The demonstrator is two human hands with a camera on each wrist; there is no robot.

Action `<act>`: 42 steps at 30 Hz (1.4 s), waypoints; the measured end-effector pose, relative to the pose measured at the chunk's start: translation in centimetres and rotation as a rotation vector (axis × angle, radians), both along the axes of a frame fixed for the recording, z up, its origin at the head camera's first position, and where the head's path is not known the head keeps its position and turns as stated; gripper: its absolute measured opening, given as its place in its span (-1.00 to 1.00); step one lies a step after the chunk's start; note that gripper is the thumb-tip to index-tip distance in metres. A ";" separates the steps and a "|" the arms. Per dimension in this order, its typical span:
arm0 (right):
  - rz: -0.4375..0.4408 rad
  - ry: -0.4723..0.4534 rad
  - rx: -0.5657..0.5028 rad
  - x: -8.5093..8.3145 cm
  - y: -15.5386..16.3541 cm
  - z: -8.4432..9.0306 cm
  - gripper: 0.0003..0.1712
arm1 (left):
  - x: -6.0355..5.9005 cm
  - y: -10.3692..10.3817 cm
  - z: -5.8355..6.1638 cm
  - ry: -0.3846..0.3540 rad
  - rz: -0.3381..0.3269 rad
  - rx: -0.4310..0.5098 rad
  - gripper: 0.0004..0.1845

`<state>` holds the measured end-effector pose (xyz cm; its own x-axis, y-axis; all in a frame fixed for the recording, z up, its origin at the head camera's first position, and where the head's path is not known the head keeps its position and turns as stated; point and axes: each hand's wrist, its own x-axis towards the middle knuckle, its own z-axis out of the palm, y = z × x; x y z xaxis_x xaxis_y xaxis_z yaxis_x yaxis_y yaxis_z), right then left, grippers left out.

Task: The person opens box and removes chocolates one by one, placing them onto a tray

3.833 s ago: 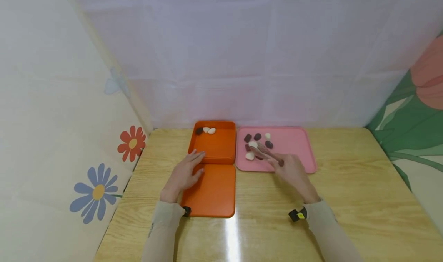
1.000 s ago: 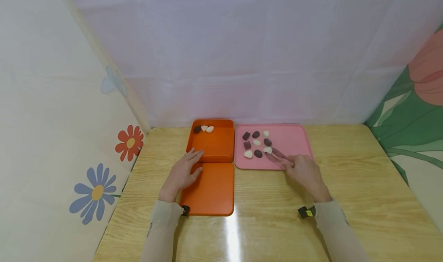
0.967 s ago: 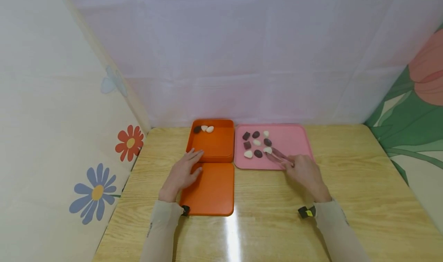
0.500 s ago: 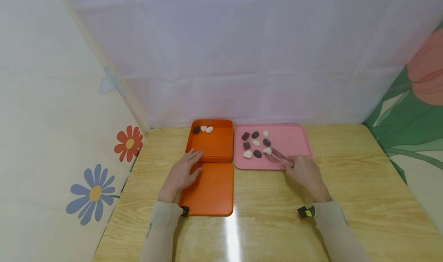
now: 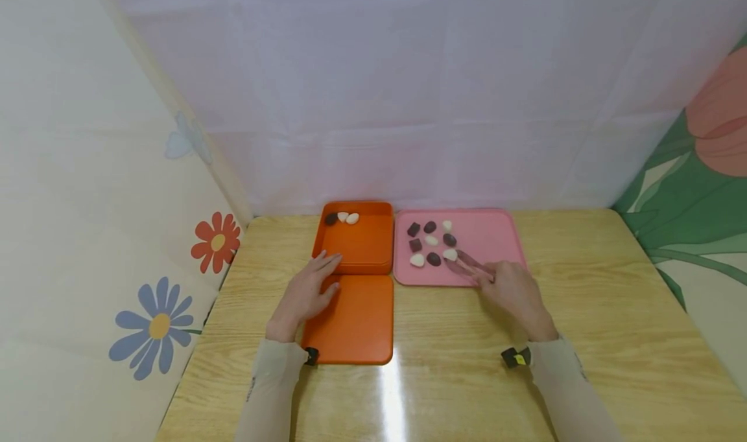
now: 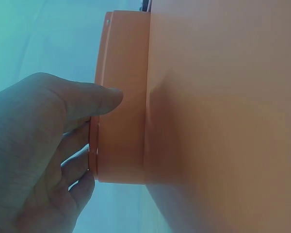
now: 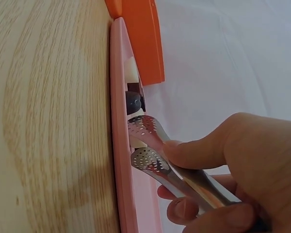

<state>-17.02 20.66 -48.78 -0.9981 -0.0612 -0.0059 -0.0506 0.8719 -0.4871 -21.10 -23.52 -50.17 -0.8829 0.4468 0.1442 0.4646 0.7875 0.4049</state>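
My right hand grips metal tongs over the near edge of a pink tray. The tong tips sit at a white piece. In the right wrist view the perforated tongs straddle that white piece, jaws slightly apart. Several dark and white pieces lie on the tray's left half, among them a dark oval and a white heart. My left hand rests flat where an orange box meets its lid. In the left wrist view its thumb touches the box wall.
The orange box holds one dark piece and two white pieces at its far left corner. Box, lid and tray sit on a wooden table. Fabric walls close in the back and both sides.
Since 3.8 s ago my right hand and the tongs have shifted right and nearer me, from the middle pieces to the white piece. Over the last second nothing has visibly moved.
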 end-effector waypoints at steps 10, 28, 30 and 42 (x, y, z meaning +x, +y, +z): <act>-0.003 0.009 0.015 -0.1 0.0 0.1 -0.69 | 0.0 -0.1 -0.2 0.002 0.006 -0.006 -0.30; -0.014 -0.027 -0.078 0.0 0.7 0.8 -0.75 | 0.0 0.0 0.0 -0.006 0.007 -0.007 -0.31; -0.013 -0.022 -0.092 0.0 0.6 1.0 -0.73 | 0.0 0.0 0.0 -0.009 0.010 -0.009 -0.31; -0.015 0.036 -0.099 0.0 0.3 1.2 -0.69 | 0.1 0.1 0.1 0.004 0.002 -0.005 -0.32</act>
<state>-17.05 20.95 -47.60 -0.9984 -0.0446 0.0351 -0.0566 0.8204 -0.5690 -21.03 -23.40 -50.05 -0.8835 0.4454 0.1452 0.4642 0.7909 0.3988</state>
